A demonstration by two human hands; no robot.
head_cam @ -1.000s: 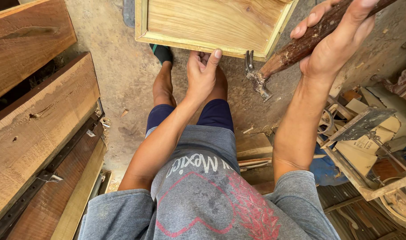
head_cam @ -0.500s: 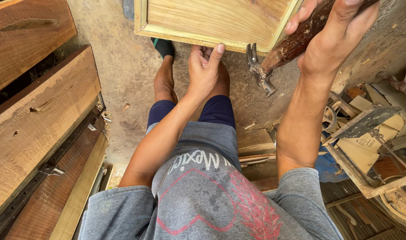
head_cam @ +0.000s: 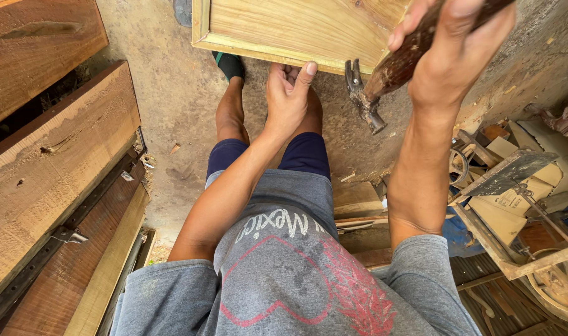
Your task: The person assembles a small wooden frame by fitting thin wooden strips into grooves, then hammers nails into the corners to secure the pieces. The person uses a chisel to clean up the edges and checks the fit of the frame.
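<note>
The right hand point(head_cam: 458, 43) is wrapped tight around the dark wooden handle of a claw hammer point(head_cam: 383, 81), fingers curled over the top of the shaft and the thumb side toward the camera; the hammer slants down and to the left from the fist, so its metal head hangs just below the near edge of a pale wooden panel point(head_cam: 296, 28), with the claw pointing up toward that edge and not touching it. The left hand point(head_cam: 287, 93) is loosely closed, fingertips bunched together and the thumb lifted so that its tip rests against the underside of the panel's near edge; whether something small is pinched between the fingers cannot be told. The panel is a framed board of light, streaked wood, and it fills the top middle of the view, its near left corner above a foot in a dark sandal point(head_cam: 230, 64). Below both hands are the person's bare knees, dark blue shorts and grey shirt, standing on a dusty concrete floor point(head_cam: 172, 106). Along the left side thick rough planks point(head_cam: 54, 168) lie stacked lengthwise, with a dark metal strip running beside them. To the right, past the right forearm, sits a jumble of wood offcuts and framed pieces point(head_cam: 514, 205) on the floor.
</note>
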